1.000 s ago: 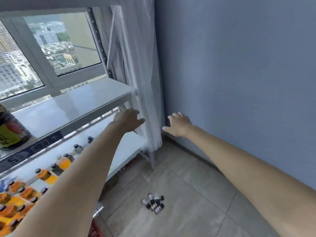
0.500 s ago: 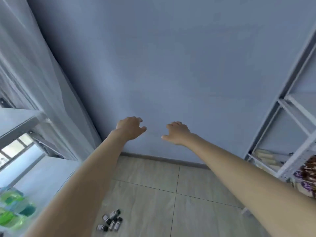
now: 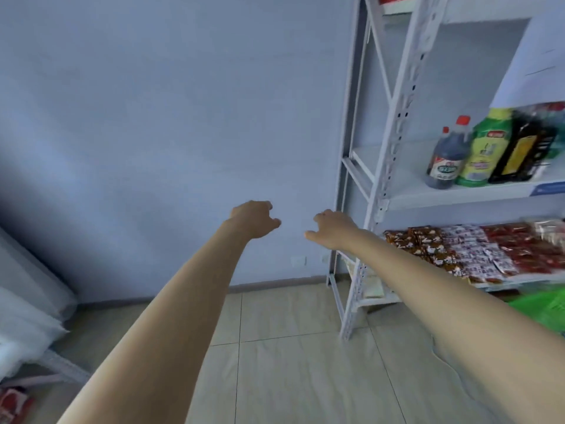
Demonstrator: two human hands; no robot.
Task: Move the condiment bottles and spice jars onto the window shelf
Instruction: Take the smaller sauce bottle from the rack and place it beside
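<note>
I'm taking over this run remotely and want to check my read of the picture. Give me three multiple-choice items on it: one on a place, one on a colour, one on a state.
1. Where do the condiment bottles stand?
A. On the floor by the wall
B. On a shelf of the white rack, above the snack packets
C. In the left hand

2. What colour is the cap of the dark sauce bottle at the left end of the row?
A. Red
B. Blue
C. White

3. What do the hands hold?
A. Each grips a bottle
B. The right hand pinches a packet
C. Nothing

Answers: 1 B, the bottles stand on the white rack one level above the snack packets. 2 A, its cap is red. 3 C, the left hand and the right hand reach forward in the air with loosely curled fingers, empty.
</note>
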